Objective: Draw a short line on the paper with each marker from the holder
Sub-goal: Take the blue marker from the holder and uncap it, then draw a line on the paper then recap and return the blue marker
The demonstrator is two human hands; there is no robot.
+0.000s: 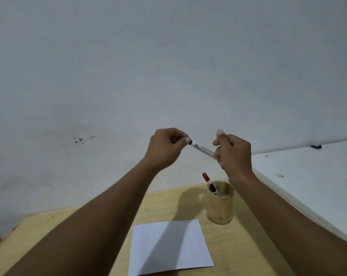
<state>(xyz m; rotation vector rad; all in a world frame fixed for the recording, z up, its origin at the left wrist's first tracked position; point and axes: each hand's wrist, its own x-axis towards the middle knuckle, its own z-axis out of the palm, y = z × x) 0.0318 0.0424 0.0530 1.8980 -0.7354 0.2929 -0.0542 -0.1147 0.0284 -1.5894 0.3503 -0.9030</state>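
Both hands are raised above the table, holding one marker (201, 148) with a white barrel and a blue cap end. My left hand (165, 146) pinches the blue cap end. My right hand (233, 152) grips the barrel's other end. Below them a tan cylindrical holder (221, 208) stands on the wooden table (85, 218), with a red-capped marker (205, 177) sticking out of it and a dark-ended one inside. A white sheet of paper (169, 246) lies flat in front of the holder, with no marks that I can see.
A pale wall fills the view behind the table, with a few dark specks (81, 139) at the left. A white surface (312, 176) adjoins the table on the right, with a small dark object (316, 146) at its far edge.
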